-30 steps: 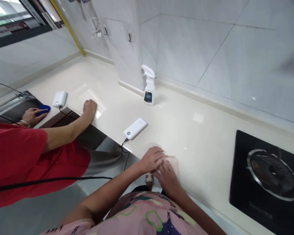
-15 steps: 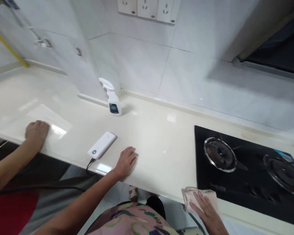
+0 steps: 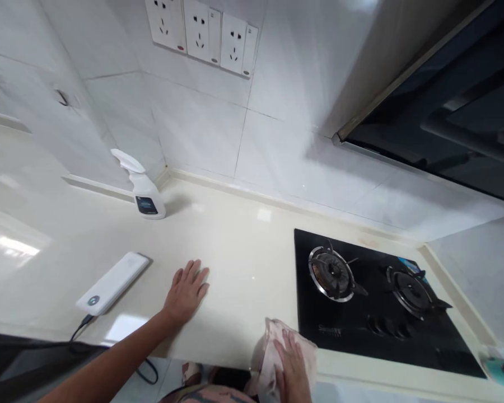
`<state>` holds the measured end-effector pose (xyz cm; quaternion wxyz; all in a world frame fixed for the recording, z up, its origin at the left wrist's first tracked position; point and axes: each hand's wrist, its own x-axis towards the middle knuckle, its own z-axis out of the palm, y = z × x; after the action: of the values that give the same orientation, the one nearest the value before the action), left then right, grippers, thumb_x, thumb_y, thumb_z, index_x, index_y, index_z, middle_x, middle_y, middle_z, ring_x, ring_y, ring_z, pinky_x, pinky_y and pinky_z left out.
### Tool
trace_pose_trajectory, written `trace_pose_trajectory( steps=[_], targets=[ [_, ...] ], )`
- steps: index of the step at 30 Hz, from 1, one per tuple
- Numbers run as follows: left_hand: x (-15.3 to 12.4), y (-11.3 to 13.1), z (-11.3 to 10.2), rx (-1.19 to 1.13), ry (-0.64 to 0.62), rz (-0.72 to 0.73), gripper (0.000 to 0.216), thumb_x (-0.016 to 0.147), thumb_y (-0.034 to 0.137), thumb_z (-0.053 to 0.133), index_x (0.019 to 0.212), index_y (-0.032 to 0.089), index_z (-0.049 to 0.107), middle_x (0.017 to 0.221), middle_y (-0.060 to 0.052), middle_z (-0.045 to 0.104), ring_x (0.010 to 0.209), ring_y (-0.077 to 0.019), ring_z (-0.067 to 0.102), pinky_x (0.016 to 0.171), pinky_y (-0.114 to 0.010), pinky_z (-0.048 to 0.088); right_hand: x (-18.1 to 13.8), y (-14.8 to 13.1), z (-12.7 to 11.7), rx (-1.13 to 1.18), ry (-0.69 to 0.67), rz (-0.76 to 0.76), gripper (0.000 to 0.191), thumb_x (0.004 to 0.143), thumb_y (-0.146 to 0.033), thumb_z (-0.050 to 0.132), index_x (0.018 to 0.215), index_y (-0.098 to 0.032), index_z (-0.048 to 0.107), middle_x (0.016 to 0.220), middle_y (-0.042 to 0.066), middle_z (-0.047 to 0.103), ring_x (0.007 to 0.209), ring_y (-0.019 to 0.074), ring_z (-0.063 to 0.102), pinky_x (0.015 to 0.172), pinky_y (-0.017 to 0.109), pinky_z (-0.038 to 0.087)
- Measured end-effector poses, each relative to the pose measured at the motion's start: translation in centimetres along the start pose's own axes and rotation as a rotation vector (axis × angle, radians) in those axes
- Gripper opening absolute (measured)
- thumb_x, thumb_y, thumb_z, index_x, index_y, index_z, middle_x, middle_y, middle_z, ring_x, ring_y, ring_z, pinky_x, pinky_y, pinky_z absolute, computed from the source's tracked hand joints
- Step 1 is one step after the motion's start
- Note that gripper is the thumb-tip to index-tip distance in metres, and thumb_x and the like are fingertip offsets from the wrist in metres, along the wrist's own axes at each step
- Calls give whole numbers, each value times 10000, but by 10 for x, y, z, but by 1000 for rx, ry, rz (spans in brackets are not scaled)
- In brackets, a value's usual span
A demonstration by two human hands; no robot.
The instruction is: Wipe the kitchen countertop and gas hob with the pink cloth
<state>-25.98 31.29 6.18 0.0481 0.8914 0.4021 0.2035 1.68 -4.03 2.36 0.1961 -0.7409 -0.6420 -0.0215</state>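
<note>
My left hand [image 3: 187, 294] lies palm down on the cream countertop [image 3: 231, 263], its fingers spread and nothing in them. Under my right hand [image 3: 292, 364] is a pale pink cloth [image 3: 269, 352], bunched at the counter's front edge beside the stove's near left corner. The fingers press down on the cloth, and part of it drapes over the edge. Just right of the cloth is the black glass gas stove [image 3: 348, 324] with two burners. A white power bank [image 3: 113, 282] with a black cable plugged into it lies left of my left hand.
A white spray bottle [image 3: 148, 196] stands upright near the wall corner. Wall sockets [image 3: 201, 33] are above the counter. A dark range hood [image 3: 445, 112] overhangs at the upper right. A teal object [image 3: 502, 372] sits at the right edge.
The view has turned right, and another person's arm has left the picture. My right hand has drawn the cloth slightly left, off the stove's corner. My left hand stays on the counter.
</note>
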Motion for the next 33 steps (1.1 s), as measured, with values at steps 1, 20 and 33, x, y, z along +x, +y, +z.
trace_pose_trajectory(
  steps=[1,20,33],
  targets=[
    [-1,-1,2,-2,18,5,446,1044,396,460,1405,257,682,1609,-156,531,1520,-360,454,1214,-574,342,12,-4,6,-8,22,-5,727,1019,-327,481,1694,-421,231,1635,54,487,1474,373,508,1038,611,587],
    [-13,-9,-1,201,39,106,598,1012,576,547,1555,326,547,1652,-99,491,1514,-296,467,1245,-473,328,380,108,21,-88,-214,325,645,1044,-458,377,1594,-139,482,1702,200,359,1594,366,290,1275,586,214],
    [-10,7,-16,230,60,45,715,1035,480,562,1660,207,349,1694,-132,413,1575,-292,348,1264,-462,295,541,-90,92,57,-493,72,918,967,-737,477,1695,-214,277,1793,162,45,1652,364,3,1291,541,-24]
  ],
)
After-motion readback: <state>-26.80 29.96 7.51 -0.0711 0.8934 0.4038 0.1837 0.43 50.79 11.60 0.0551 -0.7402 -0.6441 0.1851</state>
